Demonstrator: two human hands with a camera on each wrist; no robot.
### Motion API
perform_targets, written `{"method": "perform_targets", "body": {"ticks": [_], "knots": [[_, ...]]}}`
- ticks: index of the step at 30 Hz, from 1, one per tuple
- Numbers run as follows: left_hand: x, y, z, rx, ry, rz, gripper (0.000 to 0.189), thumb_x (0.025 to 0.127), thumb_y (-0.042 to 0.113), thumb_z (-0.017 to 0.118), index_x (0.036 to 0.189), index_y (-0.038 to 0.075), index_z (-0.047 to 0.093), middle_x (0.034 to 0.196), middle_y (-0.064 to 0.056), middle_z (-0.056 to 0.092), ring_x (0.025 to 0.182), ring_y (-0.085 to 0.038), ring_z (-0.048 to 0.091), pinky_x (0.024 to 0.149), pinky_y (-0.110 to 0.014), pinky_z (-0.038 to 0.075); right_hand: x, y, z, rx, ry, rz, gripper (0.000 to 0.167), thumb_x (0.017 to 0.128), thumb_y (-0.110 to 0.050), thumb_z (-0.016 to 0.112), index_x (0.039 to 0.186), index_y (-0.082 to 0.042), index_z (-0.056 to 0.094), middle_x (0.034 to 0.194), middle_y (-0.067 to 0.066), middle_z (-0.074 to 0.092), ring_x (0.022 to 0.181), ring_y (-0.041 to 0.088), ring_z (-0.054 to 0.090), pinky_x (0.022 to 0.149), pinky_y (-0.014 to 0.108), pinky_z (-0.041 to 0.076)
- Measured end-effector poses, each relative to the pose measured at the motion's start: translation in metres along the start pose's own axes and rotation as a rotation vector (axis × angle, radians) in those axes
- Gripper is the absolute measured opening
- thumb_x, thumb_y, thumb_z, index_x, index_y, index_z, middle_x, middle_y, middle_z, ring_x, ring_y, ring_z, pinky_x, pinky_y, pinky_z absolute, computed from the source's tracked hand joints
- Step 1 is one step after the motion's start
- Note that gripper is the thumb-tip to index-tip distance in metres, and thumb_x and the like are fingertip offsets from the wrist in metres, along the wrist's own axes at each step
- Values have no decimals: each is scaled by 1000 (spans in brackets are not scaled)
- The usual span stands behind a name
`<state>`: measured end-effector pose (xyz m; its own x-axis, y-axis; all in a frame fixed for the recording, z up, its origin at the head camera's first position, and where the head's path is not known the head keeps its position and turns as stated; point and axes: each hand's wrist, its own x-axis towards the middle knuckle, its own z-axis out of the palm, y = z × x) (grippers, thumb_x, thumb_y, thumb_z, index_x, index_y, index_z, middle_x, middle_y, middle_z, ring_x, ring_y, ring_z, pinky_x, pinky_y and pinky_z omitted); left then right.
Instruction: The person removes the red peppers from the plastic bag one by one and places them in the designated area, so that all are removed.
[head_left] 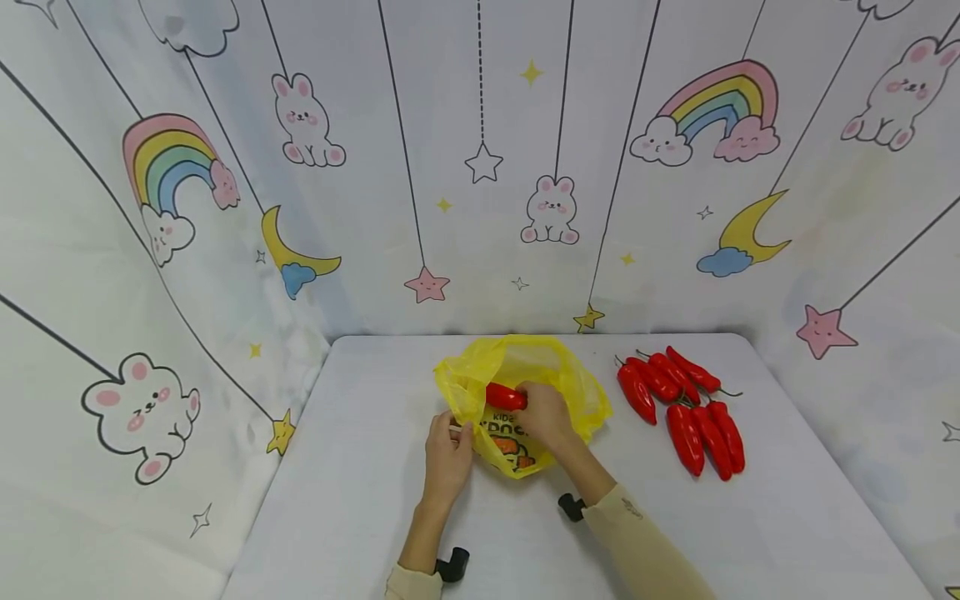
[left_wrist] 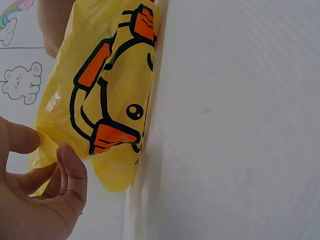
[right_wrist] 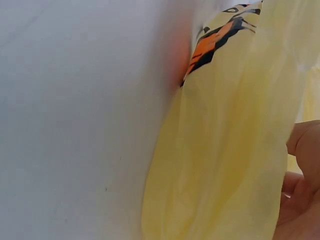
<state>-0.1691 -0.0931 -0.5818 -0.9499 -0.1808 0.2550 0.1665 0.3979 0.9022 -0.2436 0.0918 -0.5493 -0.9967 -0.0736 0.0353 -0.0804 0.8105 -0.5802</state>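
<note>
A yellow plastic bag (head_left: 551, 354) with a printed cartoon lies on the table, its mouth spread wide. My left hand (head_left: 447, 458) pinches the bag's near left edge; the left wrist view shows the thumb and fingers of this hand (left_wrist: 47, 187) at the yellow film (left_wrist: 75, 107). Inside the mouth, my right hand (head_left: 546, 417) holds a red chili pepper (head_left: 504, 397) by its right end. From the right wrist, the bag's side (right_wrist: 225, 150) covers much of the view and hides the pepper; part of the right hand (right_wrist: 302, 180) shows behind it.
Several more red peppers (head_left: 684, 433) lie in two loose groups on the white table (head_left: 360, 400), to the right of the bag. A patterned cloth (head_left: 480, 242) hangs behind the table and along both sides.
</note>
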Motion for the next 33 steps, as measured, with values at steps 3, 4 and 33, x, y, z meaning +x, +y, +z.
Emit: {"method": "perform_targets", "body": {"ticks": [3, 4, 33], "knots": [[0, 1, 0, -1, -2, 2, 28, 104, 13, 64, 129, 2, 62, 109, -6, 58, 84, -14, 59, 69, -24, 55, -1, 3, -4, -18, 6, -4, 47, 85, -9, 85, 129, -3, 69, 116, 12, 73, 95, 26, 66, 91, 48, 59], [0, 1, 0, -2, -2, 2, 28, 104, 13, 64, 129, 2, 62, 110, -6, 58, 84, -14, 59, 69, -24, 55, -1, 3, -5, -18, 10, -2, 47, 84, -9, 85, 129, -4, 70, 116, 12, 73, 94, 26, 67, 90, 47, 59], [0, 0, 1, -8, 0, -4, 29, 104, 13, 64, 131, 3, 62, 110, -7, 59, 83, -14, 58, 68, -24, 54, -16, 26, -50, -7, 67, 14, 49, 86, -14, 86, 131, -4, 70, 123, 14, 73, 100, 29, 66, 94, 48, 58]]}}
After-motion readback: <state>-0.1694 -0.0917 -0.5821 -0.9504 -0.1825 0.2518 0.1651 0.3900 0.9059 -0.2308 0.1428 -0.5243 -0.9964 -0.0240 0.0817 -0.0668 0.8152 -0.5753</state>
